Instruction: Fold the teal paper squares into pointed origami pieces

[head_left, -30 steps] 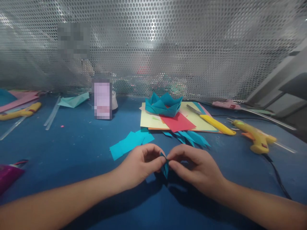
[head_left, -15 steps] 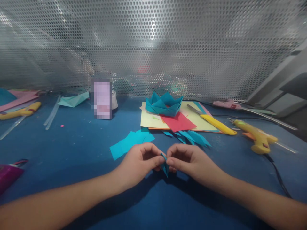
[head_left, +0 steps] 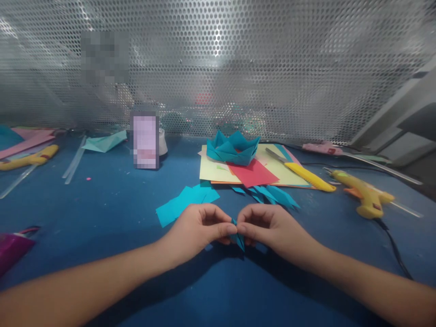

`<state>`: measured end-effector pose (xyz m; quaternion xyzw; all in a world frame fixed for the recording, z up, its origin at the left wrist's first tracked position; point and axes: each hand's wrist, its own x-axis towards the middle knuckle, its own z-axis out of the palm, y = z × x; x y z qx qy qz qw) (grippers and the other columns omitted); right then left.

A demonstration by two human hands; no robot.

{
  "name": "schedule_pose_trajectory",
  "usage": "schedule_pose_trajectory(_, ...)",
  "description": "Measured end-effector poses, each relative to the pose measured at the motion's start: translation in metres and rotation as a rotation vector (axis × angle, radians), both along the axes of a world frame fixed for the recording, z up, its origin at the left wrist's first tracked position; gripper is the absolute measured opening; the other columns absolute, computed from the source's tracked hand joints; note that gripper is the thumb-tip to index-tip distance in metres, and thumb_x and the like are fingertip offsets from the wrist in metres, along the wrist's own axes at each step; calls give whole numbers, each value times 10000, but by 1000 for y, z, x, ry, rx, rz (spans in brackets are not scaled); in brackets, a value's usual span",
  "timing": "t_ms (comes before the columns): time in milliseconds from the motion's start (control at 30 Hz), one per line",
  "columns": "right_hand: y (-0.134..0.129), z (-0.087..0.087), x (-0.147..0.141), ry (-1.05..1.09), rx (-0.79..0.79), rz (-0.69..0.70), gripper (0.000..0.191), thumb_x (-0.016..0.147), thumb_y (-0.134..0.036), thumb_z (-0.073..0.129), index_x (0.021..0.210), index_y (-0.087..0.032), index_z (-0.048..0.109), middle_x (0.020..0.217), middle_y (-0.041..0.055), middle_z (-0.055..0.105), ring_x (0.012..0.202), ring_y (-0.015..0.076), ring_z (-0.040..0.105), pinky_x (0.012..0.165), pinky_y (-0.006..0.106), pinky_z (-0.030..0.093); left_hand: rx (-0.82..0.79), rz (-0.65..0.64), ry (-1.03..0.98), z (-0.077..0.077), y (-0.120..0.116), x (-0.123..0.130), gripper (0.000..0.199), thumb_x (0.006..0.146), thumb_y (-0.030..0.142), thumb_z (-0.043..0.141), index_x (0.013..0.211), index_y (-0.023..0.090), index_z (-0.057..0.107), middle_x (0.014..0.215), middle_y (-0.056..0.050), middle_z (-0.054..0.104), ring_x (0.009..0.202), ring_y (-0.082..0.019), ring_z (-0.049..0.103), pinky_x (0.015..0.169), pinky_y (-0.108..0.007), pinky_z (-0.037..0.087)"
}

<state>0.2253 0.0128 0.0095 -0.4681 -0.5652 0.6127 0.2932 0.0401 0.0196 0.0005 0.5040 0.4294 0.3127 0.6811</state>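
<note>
At the left edge of the frame, one glue gun [head_left: 30,161] lies above a purple pouch [head_left: 14,250], its contents too unclear to name. Right of them stands a phone [head_left: 146,143]. Below centre, the left hand [head_left: 200,229] pinches a small blue fold [head_left: 240,242] narrowly; the right hand [head_left: 274,229] pinches its other side. Above them, an open paper crown [head_left: 233,151] sits on stacked sheets [head_left: 211,169], its inside mostly hidden. Farther right lie a cutter [head_left: 308,176] and another glue gun [head_left: 366,195].
</note>
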Motion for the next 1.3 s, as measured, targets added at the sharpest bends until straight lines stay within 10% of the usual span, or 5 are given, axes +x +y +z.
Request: schedule_pose_trajectory(1300, -4, -6, -1, 7, 71, 21, 364, 714, -487, 730, 733, -161, 570, 596, -34, 562, 530, 79, 523, 522, 199, 438, 92, -81, 8, -6, 0, -2, 365, 706, 462, 737, 766, 151, 555, 613, 24, 581, 557, -103, 548, 542, -226, 427)
